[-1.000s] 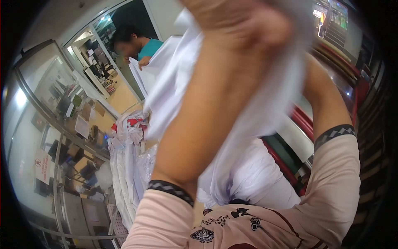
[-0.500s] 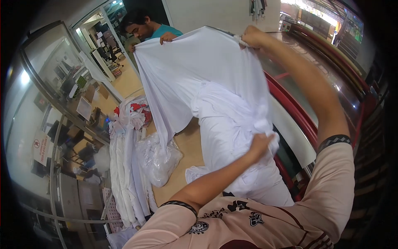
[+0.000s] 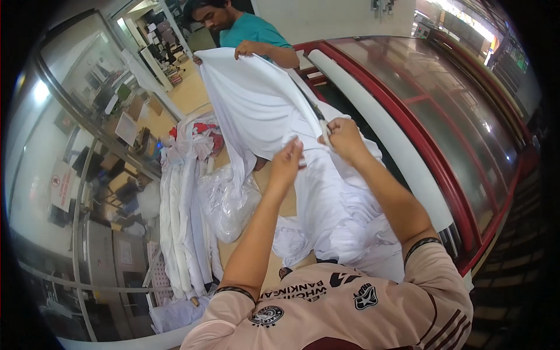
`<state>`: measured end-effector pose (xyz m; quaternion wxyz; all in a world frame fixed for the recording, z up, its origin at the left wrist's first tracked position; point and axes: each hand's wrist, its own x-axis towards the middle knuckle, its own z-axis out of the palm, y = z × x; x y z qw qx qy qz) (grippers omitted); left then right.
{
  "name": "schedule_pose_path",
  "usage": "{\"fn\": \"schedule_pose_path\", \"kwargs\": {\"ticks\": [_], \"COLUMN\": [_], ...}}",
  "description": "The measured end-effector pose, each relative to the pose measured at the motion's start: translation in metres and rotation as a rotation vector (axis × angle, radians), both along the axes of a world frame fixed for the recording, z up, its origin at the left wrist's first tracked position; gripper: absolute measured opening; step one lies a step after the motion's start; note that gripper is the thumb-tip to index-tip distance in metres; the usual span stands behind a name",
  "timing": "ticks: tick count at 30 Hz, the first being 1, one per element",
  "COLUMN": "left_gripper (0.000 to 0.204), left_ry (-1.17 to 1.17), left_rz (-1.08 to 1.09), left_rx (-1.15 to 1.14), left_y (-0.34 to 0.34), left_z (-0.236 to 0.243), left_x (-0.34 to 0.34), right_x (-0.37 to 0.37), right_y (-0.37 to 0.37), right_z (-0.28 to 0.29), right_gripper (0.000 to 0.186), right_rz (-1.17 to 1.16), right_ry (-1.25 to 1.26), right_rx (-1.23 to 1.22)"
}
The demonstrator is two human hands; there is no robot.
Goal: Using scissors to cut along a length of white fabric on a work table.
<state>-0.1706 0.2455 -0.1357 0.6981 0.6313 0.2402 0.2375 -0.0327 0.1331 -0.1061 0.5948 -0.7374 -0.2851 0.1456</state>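
Note:
A white sheet of fabric (image 3: 245, 87) stretches between me and a co-worker in a teal shirt (image 3: 256, 36), whose two hands grip its far edge. My right hand (image 3: 341, 137) is closed on the near end of that edge. My left hand (image 3: 289, 157) is beside it at the fabric, fingers bent but apart, apparently holding nothing. Below both hands lies a bulky, rumpled heap of white cloth (image 3: 350, 227).
Rolled white fabrics (image 3: 178, 233), a clear plastic bag (image 3: 224, 204) and crumpled cloth lie on a tan table (image 3: 265, 186) to my left. A large red-framed machine (image 3: 461, 140) with a long white roller stands on the right. Glass partitions (image 3: 81, 175) line the left.
My raised right hand has come down toward the middle with the fabric edge. My left hand has left the bunched cloth, moving left and upward. The fabric now hangs lower, uncovering more of the machine.

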Motion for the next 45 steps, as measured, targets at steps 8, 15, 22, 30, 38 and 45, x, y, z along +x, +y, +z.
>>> {"fn": "schedule_pose_path", "kwargs": {"ticks": [8,15,22,30,38,45], "left_gripper": [0.027,0.023,0.018,0.014,0.020,0.024], "left_ry": [-0.072,-0.357,-0.387,-0.608,-0.335,-0.039], "left_rz": [-0.125,-0.136,-0.030,0.220,0.189,0.263], "left_rx": [-0.104,-0.367,-0.275,-0.603,-0.073,0.376], "left_y": [0.011,0.015,0.009,-0.012,0.000,0.005], "left_z": [0.008,-0.012,-0.020,-0.020,-0.035,-0.051], "left_x": [-0.022,-0.026,-0.015,0.001,-0.014,-0.039], "right_x": [-0.084,-0.081,-0.082,-0.086,-0.084,-0.108], "right_y": [0.014,0.001,-0.009,-0.019,-0.026,-0.033], "right_z": [-0.055,-0.024,0.010,0.028,0.013,0.004], "right_gripper": [0.019,0.025,0.033,0.050,0.046,0.055], "right_rz": [-0.002,0.124,0.147,0.048,0.431,0.500], "right_ry": [0.034,-0.033,-0.259,-0.749,0.521,0.545], "right_rx": [0.023,-0.071,-0.227,-0.332,-0.097,-0.139]}}
